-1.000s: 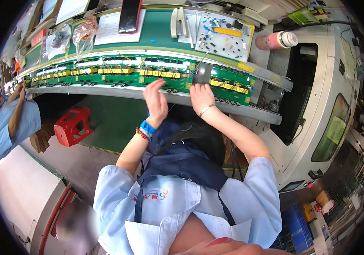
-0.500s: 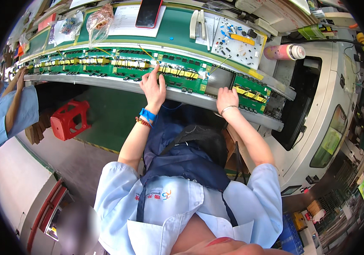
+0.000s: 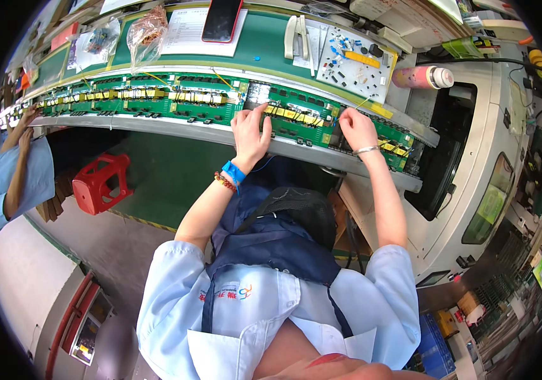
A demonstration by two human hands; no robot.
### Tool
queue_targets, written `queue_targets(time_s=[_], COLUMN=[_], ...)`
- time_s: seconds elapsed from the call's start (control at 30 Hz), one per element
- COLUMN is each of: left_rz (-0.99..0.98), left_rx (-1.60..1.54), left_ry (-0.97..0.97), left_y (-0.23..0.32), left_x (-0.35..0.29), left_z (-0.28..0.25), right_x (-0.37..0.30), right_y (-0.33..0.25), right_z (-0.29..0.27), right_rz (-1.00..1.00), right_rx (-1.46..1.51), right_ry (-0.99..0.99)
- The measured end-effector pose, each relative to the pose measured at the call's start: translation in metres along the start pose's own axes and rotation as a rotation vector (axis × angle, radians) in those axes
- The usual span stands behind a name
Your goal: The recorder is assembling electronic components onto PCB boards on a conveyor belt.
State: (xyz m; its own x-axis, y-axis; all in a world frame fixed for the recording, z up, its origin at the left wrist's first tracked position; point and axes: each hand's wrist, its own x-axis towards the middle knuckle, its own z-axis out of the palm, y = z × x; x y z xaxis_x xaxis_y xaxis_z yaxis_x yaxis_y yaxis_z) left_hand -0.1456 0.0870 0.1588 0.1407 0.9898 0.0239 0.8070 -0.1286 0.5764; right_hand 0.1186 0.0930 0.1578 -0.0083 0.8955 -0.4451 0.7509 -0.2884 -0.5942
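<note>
A green circuit board (image 3: 299, 114) with a row of yellow-wrapped parts sits in the metal rail between my hands. My left hand (image 3: 251, 134) is at its left end, index finger and thumb apart, fingertips at the board's edge. At the board's right end is my right hand (image 3: 358, 131), its fingers curled in; what they pinch, if anything, is hidden. Left of a bare gap in the rail lies another green board (image 3: 201, 98) with similar yellow parts. Beyond my right hand, a further board (image 3: 394, 147) lies near the rail's right end.
Behind the rail are a tray of small components (image 3: 354, 66), a phone (image 3: 222, 20), paper sheets and bagged parts (image 3: 147, 35). A pink bottle (image 3: 423, 77) stands beside a large pale machine (image 3: 454, 190). A red stool (image 3: 102, 183) and a co-worker (image 3: 21, 171) are left.
The board between my hands has slid right along the rail, opening a gap on its left and narrowing the one on its right. Both hands have moved right.
</note>
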Motion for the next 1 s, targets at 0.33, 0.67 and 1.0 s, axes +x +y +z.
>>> queue_targets(time_s=[0.33, 0.67, 1.0], left_rz=[0.06, 0.341, 0.432], left_rx=[-0.088, -0.148, 0.051], left_ry=[0.038, -0.175, -0.298], left_y=[-0.002, 0.022, 0.035], left_x=[-0.007, -0.021, -0.024], left_z=[-0.01, -0.004, 0.02], right_x=[0.051, 0.011, -0.036], right_y=[-0.005, -0.016, 0.028], right_z=[0.031, 0.01, 0.09], right_rz=[-0.145, -0.126, 0.271], right_rx=[-0.142, -0.097, 0.674], right_ry=[0.211, 0.33, 0.017])
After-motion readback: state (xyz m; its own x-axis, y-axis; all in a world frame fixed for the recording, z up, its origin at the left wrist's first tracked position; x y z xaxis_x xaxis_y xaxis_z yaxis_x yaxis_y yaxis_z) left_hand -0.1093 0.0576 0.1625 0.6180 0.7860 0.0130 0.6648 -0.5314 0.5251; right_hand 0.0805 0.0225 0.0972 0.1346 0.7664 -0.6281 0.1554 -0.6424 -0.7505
